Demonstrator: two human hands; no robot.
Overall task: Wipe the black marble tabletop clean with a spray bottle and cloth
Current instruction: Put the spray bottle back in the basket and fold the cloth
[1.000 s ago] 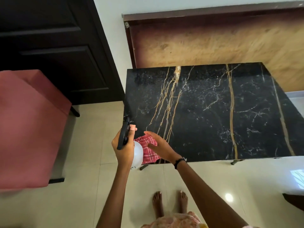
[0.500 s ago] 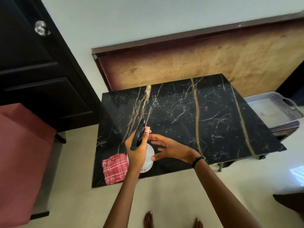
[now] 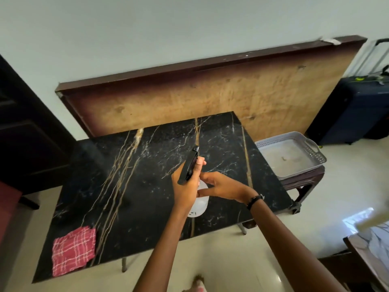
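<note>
The black marble tabletop with gold veins fills the middle of the view. A red checked cloth lies flat on its near left corner, apart from both hands. My left hand holds a spray bottle above the table's near right part; the bottle has a white body and a black spray head pointing away from me. My right hand reaches in from the right, with thumb and fingers closed around the bottle's white upper body.
A large wooden board leans on the wall behind the table. A grey plastic tray sits on a dark stool at the table's right. A blue suitcase stands far right, a dark door at left.
My right hand let go of the cloth, which stays on the near left corner, and moved onto the bottle. The bottle shifted right over the table. My view swung rightwards.
</note>
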